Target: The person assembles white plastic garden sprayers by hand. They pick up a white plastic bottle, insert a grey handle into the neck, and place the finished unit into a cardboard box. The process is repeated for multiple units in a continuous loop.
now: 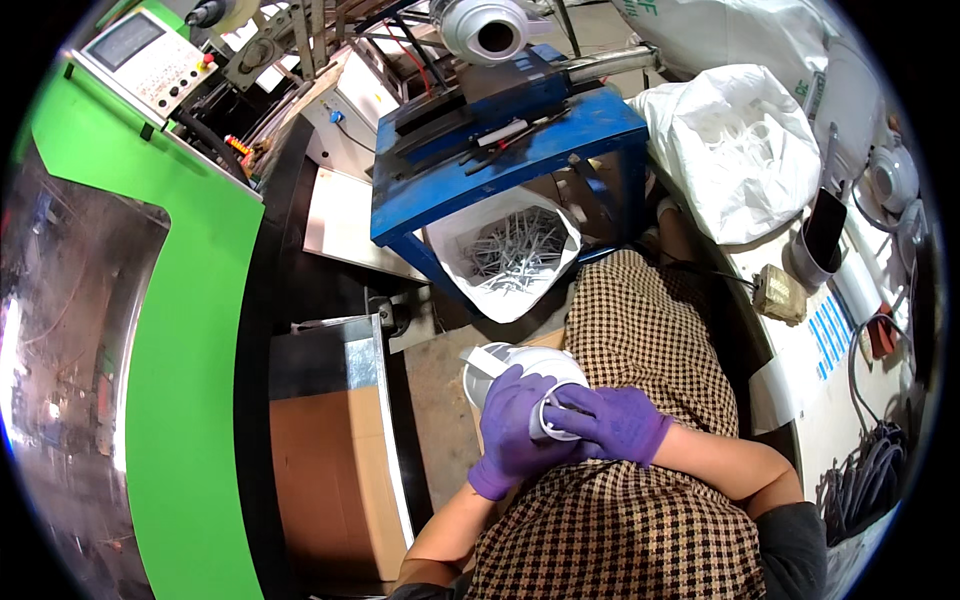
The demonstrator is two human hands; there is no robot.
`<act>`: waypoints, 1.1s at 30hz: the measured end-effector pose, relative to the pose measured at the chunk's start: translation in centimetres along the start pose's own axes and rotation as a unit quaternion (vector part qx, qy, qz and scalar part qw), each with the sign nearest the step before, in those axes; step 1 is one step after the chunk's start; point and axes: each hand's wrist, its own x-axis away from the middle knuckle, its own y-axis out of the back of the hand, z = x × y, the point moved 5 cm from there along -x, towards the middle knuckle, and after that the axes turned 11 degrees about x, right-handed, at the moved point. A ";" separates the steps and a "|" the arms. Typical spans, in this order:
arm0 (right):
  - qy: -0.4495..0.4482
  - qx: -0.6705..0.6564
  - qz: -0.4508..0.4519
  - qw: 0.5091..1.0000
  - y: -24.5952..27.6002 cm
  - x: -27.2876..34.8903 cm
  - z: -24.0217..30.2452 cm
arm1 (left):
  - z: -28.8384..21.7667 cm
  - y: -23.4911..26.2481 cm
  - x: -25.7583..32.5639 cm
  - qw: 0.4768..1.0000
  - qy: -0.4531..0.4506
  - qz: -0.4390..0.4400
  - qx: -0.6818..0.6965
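Note:
My left hand (515, 428), in a purple glove, is closed around a white plastic part (540, 362) above my lap. The part has a wide rounded body, a flat tab sticking out at its left and a short round collar with an opening toward me. My right hand (618, 424), gloved the same way, is at that collar, its fingers bent over the rim and into the opening. Some of its fingertips are hidden, so I cannot tell whether they pinch anything small. A checked apron (650, 340) covers my lap beneath both hands.
Ahead stands a blue metal table (600, 125) with tools on top; below it a white sack (500, 300) holds thin grey sprues. A green machine (190, 350) with a control panel (130, 55) fills the left. At right, a workbench (735, 260) carries a white bag (735, 200), cup and cables.

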 end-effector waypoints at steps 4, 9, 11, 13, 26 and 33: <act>-0.082 -0.012 0.218 0.972 -2.8 1.1 -0.6 | 0.1 -2.0 0.2 0.998 -0.027 0.055 0.006; -0.096 -0.043 0.192 0.976 -3.9 3.2 -1.0 | 0.0 -4.2 -0.3 0.991 -0.036 0.116 -0.053; -0.134 -0.029 0.188 0.972 -2.3 3.6 0.0 | 0.6 -4.2 -0.3 0.987 -0.054 0.113 -0.096; -0.150 -0.029 0.209 0.966 -1.5 3.8 0.0 | 0.7 -4.3 -0.7 0.985 -0.077 0.111 -0.110; -0.187 -0.301 0.316 0.880 -4.9 1.3 -2.7 | -0.3 -3.8 -1.9 0.962 -0.190 0.161 -0.115; -0.110 0.247 0.204 0.941 -3.1 -0.2 -3.4 | 2.3 -3.5 -2.8 0.968 -0.197 0.098 -0.118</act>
